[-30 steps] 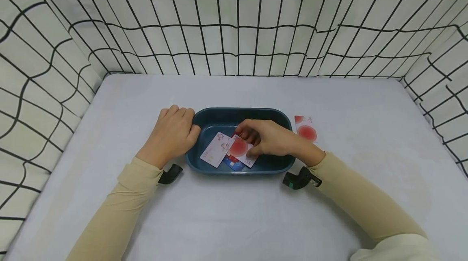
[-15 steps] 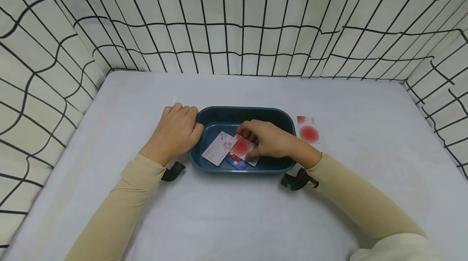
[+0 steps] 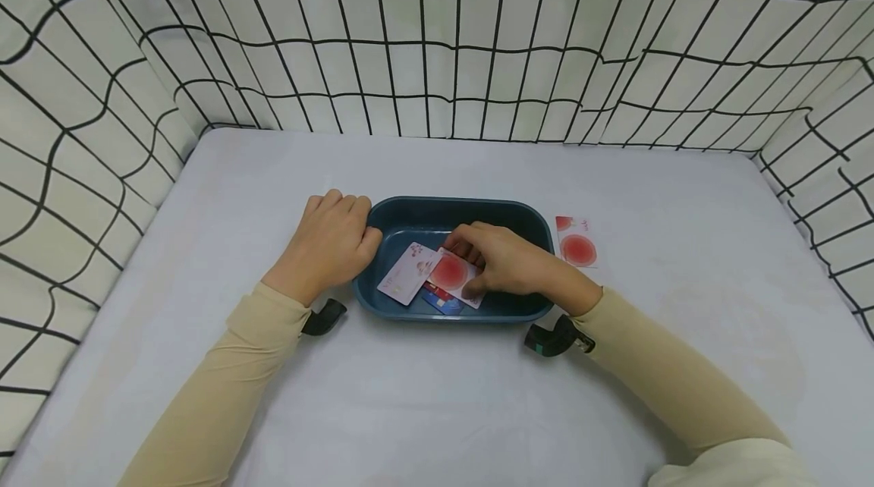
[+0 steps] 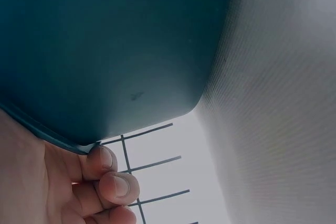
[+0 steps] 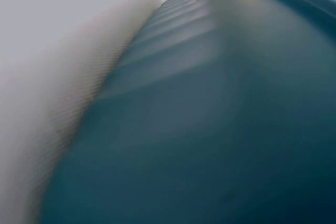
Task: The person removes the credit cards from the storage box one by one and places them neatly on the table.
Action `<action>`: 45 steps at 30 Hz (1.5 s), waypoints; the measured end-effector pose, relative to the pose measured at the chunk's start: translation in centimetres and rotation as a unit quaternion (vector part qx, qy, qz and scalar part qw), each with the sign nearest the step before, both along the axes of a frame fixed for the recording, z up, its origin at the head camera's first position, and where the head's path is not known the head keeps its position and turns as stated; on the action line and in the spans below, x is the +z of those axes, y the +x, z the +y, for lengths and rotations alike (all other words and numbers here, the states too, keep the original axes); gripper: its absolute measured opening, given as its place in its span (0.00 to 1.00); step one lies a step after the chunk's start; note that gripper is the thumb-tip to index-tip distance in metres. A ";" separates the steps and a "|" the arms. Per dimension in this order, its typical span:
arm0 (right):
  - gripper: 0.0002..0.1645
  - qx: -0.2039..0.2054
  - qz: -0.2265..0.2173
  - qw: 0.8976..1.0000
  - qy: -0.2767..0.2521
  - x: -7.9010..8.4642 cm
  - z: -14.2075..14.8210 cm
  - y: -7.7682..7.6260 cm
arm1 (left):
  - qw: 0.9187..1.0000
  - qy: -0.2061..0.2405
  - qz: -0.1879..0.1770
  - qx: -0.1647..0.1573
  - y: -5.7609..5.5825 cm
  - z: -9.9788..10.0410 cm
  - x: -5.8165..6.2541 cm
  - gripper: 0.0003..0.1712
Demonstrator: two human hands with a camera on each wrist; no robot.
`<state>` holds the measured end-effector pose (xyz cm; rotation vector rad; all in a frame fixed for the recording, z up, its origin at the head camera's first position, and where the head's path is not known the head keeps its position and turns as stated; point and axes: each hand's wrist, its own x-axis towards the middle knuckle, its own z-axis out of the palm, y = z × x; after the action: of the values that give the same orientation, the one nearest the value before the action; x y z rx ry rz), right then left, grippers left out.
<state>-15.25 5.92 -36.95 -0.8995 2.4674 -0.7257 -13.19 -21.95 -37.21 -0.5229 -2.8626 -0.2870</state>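
Observation:
A dark teal tray (image 3: 418,220) stands on the white table. At its left end my left hand (image 3: 328,240) grips the rim, with curled fingers (image 4: 119,187) by the tray's edge in the left wrist view. My right hand (image 3: 508,258) reaches over the right side and pinches a white card with a red circle (image 3: 448,271) between thumb and fingers. Left of that card lies a pale card with small red marks (image 3: 407,274). Partly covered beneath them is a blue and red card (image 3: 442,300). The right wrist view shows only the tray's outer wall (image 5: 210,119), not the hand.
Another white card with a red circle (image 3: 577,246) lies on the table (image 3: 669,244) just right of the tray. A black wire grid (image 3: 454,47) borders the back and both sides. Each wrist carries a small black camera (image 3: 550,337).
The tray and hands appear slightly further right in the head view. The right hand's card has shifted slightly over the blue and red card. The left hand keeps its grip on the rim.

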 end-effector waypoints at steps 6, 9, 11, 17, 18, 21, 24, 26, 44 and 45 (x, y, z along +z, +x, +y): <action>0.37 0.003 0.000 1.000 -0.001 -0.1 -0.1 -0.1 | 1.000 0.001 -0.003 -0.001 0.0 0.0 0.0 0.13; 0.37 0.001 -0.006 1.000 0.002 -0.1 -0.1 -0.1 | 1.000 0.000 -0.006 0.000 0.0 0.0 0.0 0.13; 0.38 -0.002 -0.008 1.000 0.004 -0.1 -0.1 -0.1 | 1.000 0.001 -0.008 0.001 0.1 0.1 0.1 0.13; 0.43 -0.003 -0.008 1.000 0.012 0.0 -0.3 0.0 | 1.000 0.004 -0.012 0.003 0.1 0.1 0.2 0.12; 0.43 -0.001 -0.008 1.000 0.015 0.0 -0.3 0.0 | 1.000 0.004 -0.011 0.003 0.1 0.1 0.2 0.12; 0.44 0.004 -0.007 1.000 0.022 0.0 -0.3 0.1 | 1.000 0.003 -0.012 0.003 0.1 0.1 0.2 0.12; 0.45 0.009 -0.007 1.000 0.026 0.0 -0.3 0.1 | 1.000 0.002 -0.014 0.004 0.1 0.1 0.2 0.12; 0.45 0.011 -0.008 1.000 0.025 0.0 -0.3 0.1 | 1.000 0.002 -0.014 0.004 0.0 0.1 0.2 0.12; 0.40 0.008 -0.011 1.000 0.021 0.2 -0.2 0.2 | 1.000 0.002 -0.026 0.006 0.0 0.1 0.2 0.12; 0.39 0.007 -0.012 1.000 0.020 0.2 -0.2 0.2 | 1.000 0.002 -0.030 0.007 0.0 0.1 0.2 0.13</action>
<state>-15.00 5.72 -36.79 -0.8874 2.4432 -0.6752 -13.15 -21.82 -37.00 -0.5017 -2.9212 -0.3121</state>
